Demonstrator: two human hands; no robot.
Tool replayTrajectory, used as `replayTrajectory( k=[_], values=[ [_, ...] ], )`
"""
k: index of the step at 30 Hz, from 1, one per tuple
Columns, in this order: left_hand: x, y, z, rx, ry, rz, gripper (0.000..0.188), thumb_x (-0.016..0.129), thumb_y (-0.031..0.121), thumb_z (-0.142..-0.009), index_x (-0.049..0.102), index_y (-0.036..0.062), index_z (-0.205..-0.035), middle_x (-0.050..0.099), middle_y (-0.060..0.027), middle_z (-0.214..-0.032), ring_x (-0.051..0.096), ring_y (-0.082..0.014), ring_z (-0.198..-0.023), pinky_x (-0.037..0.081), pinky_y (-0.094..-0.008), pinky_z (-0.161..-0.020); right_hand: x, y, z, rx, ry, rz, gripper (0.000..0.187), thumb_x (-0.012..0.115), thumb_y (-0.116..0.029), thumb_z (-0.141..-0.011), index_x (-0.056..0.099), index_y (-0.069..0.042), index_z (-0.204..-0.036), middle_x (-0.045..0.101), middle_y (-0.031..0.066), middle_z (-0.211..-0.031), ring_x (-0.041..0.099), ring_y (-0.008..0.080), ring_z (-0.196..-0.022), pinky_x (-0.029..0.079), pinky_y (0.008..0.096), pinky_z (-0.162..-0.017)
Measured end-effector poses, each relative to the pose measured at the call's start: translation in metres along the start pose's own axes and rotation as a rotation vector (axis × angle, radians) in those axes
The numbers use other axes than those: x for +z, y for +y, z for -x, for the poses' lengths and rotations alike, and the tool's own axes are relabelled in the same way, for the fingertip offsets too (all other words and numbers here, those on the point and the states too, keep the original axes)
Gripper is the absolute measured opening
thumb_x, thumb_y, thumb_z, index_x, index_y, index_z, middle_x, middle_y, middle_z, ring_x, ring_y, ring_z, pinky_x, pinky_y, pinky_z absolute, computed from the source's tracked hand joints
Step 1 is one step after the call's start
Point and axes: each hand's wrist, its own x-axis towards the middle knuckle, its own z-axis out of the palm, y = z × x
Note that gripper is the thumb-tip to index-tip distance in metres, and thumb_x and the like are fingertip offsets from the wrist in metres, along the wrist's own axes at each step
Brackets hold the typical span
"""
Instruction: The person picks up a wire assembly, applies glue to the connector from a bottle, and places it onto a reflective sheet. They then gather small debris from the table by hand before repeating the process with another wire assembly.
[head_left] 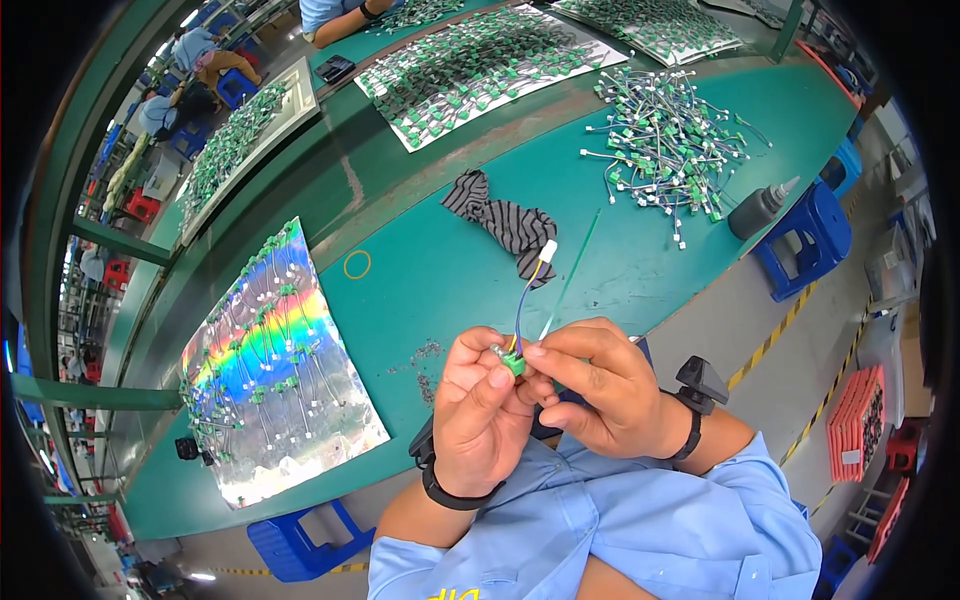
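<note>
The left hand (482,405), at lower centre of the frame, is closed, with thumb and fingers pinching a green connector (514,364). The right hand (608,385) is just beside it with fingers bent inward, fingertips at the connector; whether they grip it cannot be told. A thin cable (521,312) rises from the connector to a white plug (548,250) at centre. A green stick (578,262) extends upward from near the right fingertips; contact with the hand cannot be told. A striped cloth (502,222) lies on the green table (410,270) above the hands. A cable pile (668,145) and a dark bottle (758,211) are at upper right; a silver sheet (335,430) bearing cable rows is at left.
</note>
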Motion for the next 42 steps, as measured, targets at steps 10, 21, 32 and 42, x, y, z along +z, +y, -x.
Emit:
replayTrajectory(
  k=[10,21,32,42],
  values=[
    [-0.015,0.022,0.032,0.227,0.040,-0.343,0.030,0.061,0.002,-0.086,0.047,0.0018,-0.112,0.057,-0.0128,-0.105,0.062,-0.0240,-0.087,0.053,-0.0346,-0.074,0.012,0.005,0.014,0.206,0.096,-0.179,0.048,0.058,-0.028,-0.090,0.047,0.002,-0.125,0.054,0.0166,-0.106,0.055,0.0221,-0.088,0.047,0.0312,-0.073],
    [-0.058,0.098,0.127,0.687,0.218,-1.745,0.024,0.065,-0.013,-0.070,0.062,0.0001,-0.090,0.064,-0.0129,-0.093,0.062,-0.0233,-0.087,0.050,-0.0304,-0.074,0.058,-0.006,-0.047,0.103,-0.603,-0.269,0.028,0.071,-0.012,-0.077,0.063,-0.003,-0.103,0.059,0.0070,-0.085,0.058,0.0190,-0.077,0.046,0.0296,-0.065],
    [-0.084,0.120,0.142,0.777,0.305,-1.551,0.024,0.064,-0.009,-0.071,0.062,0.0008,-0.093,0.063,-0.0114,-0.095,0.061,-0.0268,-0.084,0.049,-0.0334,-0.073,0.106,-0.032,-0.075,-0.062,-0.657,-0.128,0.016,0.073,-0.005,-0.071,0.065,-0.006,-0.084,0.059,0.0065,-0.075,0.058,0.0216,-0.066,0.045,0.0313,-0.057],
    [-0.125,0.149,0.162,0.980,0.945,-1.911,0.032,0.064,0.002,-0.076,0.056,-0.0012,-0.107,0.060,-0.0159,-0.103,0.055,-0.0336,-0.098,0.044,-0.0408,-0.086,0.205,-0.039,-0.116,-0.116,-0.489,0.173,0.011,0.067,-0.006,-0.070,0.057,-0.004,-0.071,0.054,0.0073,-0.068,0.056,0.0243,-0.063,0.044,0.0351,-0.056]
  ],
)
